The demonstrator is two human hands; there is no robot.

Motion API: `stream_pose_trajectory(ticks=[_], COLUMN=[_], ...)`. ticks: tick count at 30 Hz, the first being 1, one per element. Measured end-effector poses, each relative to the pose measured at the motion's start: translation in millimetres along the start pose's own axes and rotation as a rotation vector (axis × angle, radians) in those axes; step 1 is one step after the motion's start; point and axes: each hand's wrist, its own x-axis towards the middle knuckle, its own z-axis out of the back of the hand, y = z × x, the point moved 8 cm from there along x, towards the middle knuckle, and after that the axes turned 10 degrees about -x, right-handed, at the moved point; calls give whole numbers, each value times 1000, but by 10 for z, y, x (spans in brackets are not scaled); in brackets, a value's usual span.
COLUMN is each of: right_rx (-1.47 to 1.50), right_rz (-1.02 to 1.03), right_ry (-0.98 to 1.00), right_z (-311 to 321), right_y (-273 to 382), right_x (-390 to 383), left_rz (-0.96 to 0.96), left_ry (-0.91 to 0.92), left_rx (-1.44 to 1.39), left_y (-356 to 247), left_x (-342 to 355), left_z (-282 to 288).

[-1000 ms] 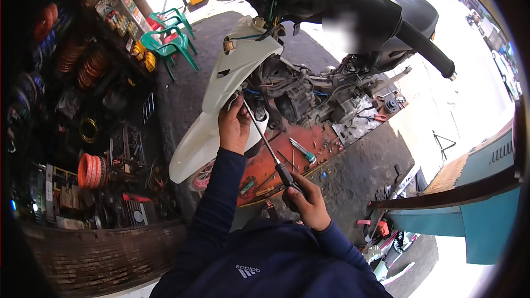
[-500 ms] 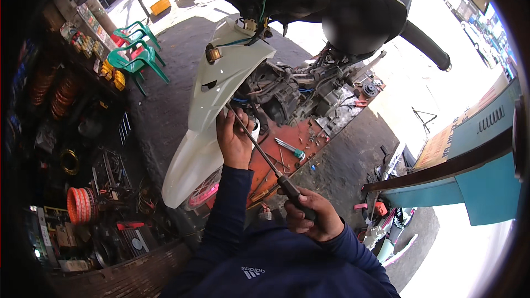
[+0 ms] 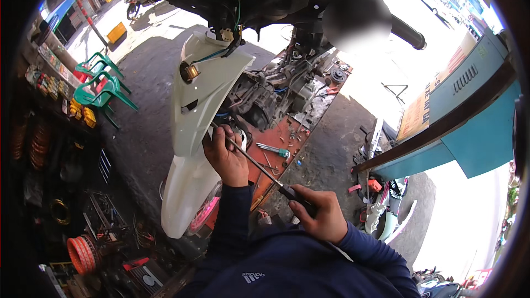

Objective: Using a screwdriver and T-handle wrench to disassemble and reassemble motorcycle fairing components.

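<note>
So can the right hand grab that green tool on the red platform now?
Probably not right now: the right hand is busy gripping the dark screwdriver handle. Nothing covers the green tool on the red platform, though, so with that hand free it might reach.

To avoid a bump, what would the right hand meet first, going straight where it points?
Going along the screwdriver, the right hand would probably meet the left hand first; depth is unclear.
</note>
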Motion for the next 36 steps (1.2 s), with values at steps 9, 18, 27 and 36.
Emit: stream_pose_trajectory(ticks=[9,18,27,36], right_rx=[1065,183,841,1312], right_rz=[-593,-263,-342,-629], right_ry=[192,-82,-72,259], right_z=[-579,-236,-178,-550], right_y=[-306,-173,-112,-38], right_x=[-250,-55,-151,-222], left_rz=[6,67,146,131], left_ry=[-42,11,138,37], left_rx=[74,137,88,-1], left_y=[8,49,34,79], left_x=[132,115,126,144], left_z=[63,93,-19,-8])
